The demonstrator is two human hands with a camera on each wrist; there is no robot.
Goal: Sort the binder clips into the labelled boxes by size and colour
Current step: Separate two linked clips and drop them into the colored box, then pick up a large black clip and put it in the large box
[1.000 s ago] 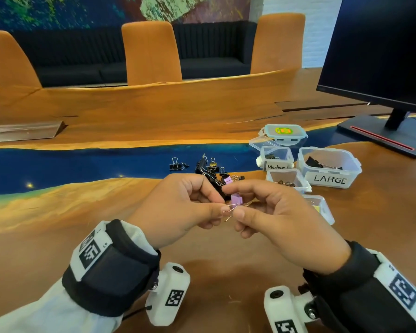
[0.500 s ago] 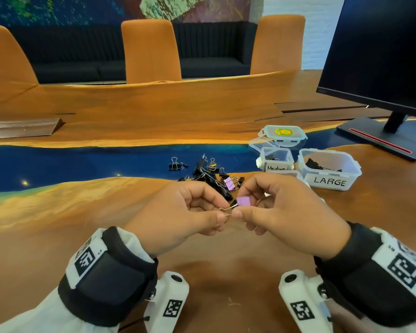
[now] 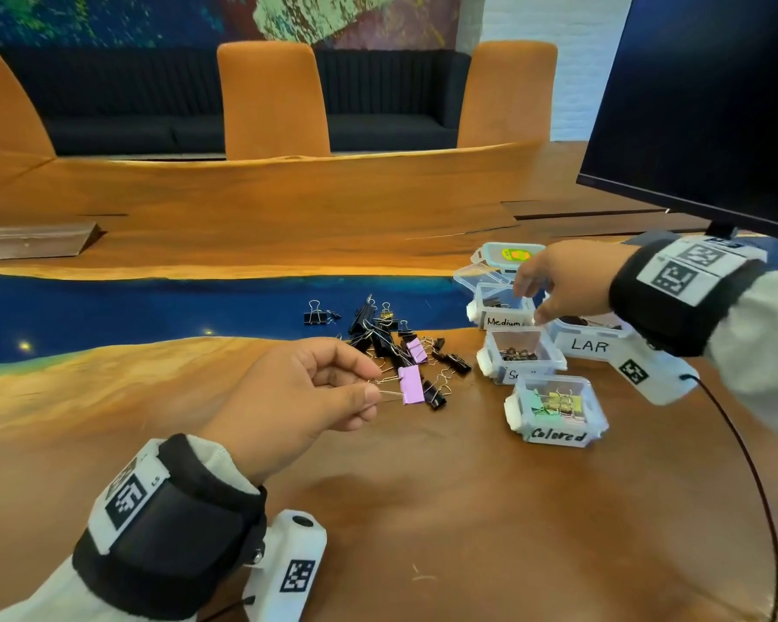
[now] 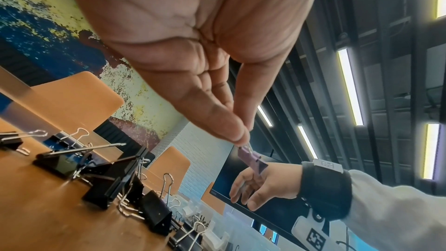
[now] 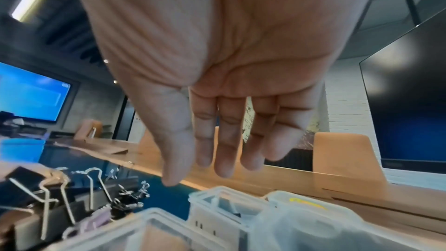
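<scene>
Head view, left hand (image 3: 288, 397) pinching purple clip (image 3: 410, 384) by its wire, right hand (image 3: 562, 285) fingers loose (empty), covering LARGE box (image 3: 589, 343) label.

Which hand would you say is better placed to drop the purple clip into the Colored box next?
Left: the left hand already pinches the purple clip by its wire handle, near the Colored box. The right hand is open, over the Medium box.

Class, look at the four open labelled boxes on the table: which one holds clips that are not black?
The box labelled Colored, nearest the camera: its clips are yellow, green and pastel, the others' dark.
</scene>
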